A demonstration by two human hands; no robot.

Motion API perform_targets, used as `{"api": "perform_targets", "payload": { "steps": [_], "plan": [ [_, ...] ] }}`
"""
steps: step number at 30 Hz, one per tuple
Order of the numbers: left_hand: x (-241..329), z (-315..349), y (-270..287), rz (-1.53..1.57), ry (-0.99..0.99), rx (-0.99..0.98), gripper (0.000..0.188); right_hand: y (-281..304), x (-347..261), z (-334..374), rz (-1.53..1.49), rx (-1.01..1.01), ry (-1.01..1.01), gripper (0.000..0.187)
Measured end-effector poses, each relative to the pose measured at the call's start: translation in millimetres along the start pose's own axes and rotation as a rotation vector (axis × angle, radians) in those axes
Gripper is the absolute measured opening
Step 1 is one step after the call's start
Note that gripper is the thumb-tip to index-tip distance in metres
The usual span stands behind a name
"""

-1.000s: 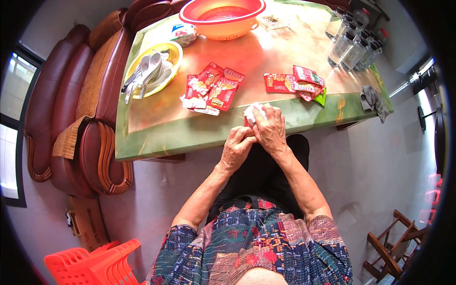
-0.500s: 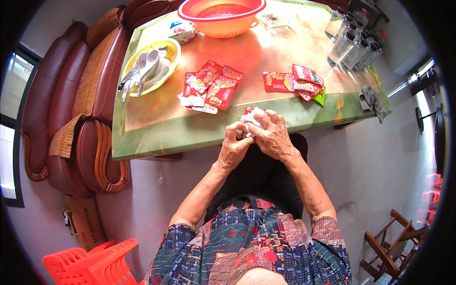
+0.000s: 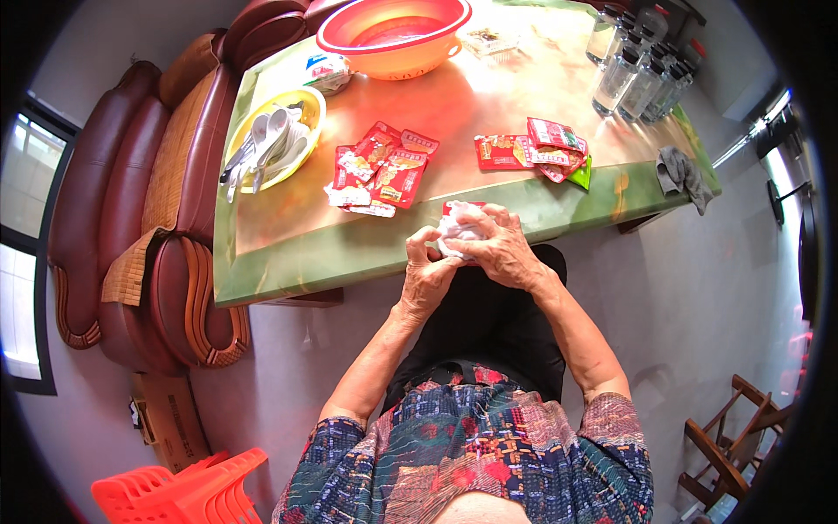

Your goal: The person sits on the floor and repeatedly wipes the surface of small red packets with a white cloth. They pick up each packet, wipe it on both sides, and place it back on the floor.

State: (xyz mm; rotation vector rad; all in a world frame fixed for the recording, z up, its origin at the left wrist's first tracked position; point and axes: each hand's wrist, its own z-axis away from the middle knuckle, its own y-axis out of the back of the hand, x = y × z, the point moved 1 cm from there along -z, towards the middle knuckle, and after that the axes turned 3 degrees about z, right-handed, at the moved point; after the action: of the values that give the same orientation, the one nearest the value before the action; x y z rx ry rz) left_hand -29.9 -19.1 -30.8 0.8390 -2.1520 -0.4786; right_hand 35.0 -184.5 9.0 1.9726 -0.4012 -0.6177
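At the table's near edge, both my hands are closed around a crumpled white cloth (image 3: 460,230) and a red packet (image 3: 451,208), of which only a small part shows above the cloth. My left hand (image 3: 425,269) pinches the packet from its left side. Curled over the cloth from the right, my right hand (image 3: 504,251) presses it against the packet. Farther in on the table lie two groups of red packets: several overlapping ones (image 3: 384,170) at left, and others (image 3: 504,152) at right, with a green packet (image 3: 580,175) under their edge.
A yellow bowl (image 3: 318,127) of spoons sits left, and a large red-orange basin (image 3: 397,65) at the back. Several clear bottles (image 3: 614,86) stand far right. A grey rag (image 3: 680,177) hangs over the table edge (image 3: 349,266). Red plastic stools (image 3: 188,489) are lower left.
The cloth has shifted between my fingers and more of it shows. My hands stay together at the table edge. The whole view has turned slightly.
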Motion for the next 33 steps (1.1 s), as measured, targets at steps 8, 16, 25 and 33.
{"api": "perform_targets", "payload": {
  "steps": [8, 16, 25, 33],
  "plan": [
    [5.5, -4.4, 2.8, -0.033, -0.039, -0.031, 0.028, 2.5, 5.7, 4.4, 0.016, 0.028, -0.081, 0.039],
    [15.3, -13.2, 3.9, -0.015, -0.012, -0.019, 0.026, -15.5, 5.9, -19.4, 0.167, 0.119, -0.256, 0.049],
    [19.8, -41.0, 17.6, -0.031, -0.065, -0.03, 0.022, 6.8, 34.5, 25.5, 0.329, 0.237, -0.32, 0.038],
    [14.9, -46.9, 2.8, 0.946, 0.852, 0.212, 0.011, 18.2, 37.6, 23.2, 0.203, 0.566, -0.532, 0.036]
  ]
}}
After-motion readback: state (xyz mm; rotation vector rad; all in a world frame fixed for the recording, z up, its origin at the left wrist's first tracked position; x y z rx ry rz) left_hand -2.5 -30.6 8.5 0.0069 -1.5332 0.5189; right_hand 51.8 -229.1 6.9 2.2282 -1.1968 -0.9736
